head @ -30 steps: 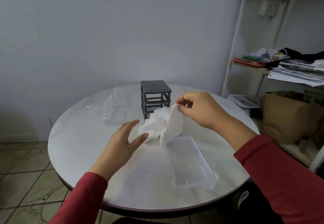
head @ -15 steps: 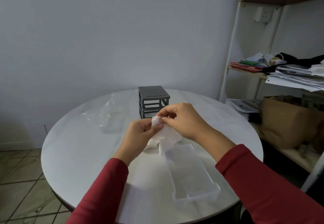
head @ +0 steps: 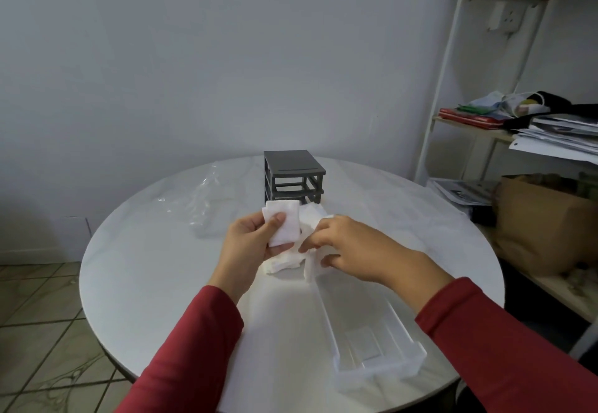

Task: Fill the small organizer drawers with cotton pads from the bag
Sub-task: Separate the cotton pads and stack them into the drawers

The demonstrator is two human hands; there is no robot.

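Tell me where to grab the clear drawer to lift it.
Probably best from above, at mid-length: thumb on one long wall, fingers on the other. The drawer sits upright, open-topped and narrow, so both walls are exposed. Its far end is hidden by the right hand. The left hand holds a pad.

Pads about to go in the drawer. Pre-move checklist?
1. Left hand grips the cotton pad stack: ok, thumb across its face.
2. Clear drawer is out of the organizer frame, open side up on the table: ok.
3. Drawer has room: ok, no pads seen inside.
4. Right hand holds a pad: cannot tell; its fingers curl over the loose pads.
5. Path from stack to drawer: not ok, the right hand appears to sit over the drawer's far end.
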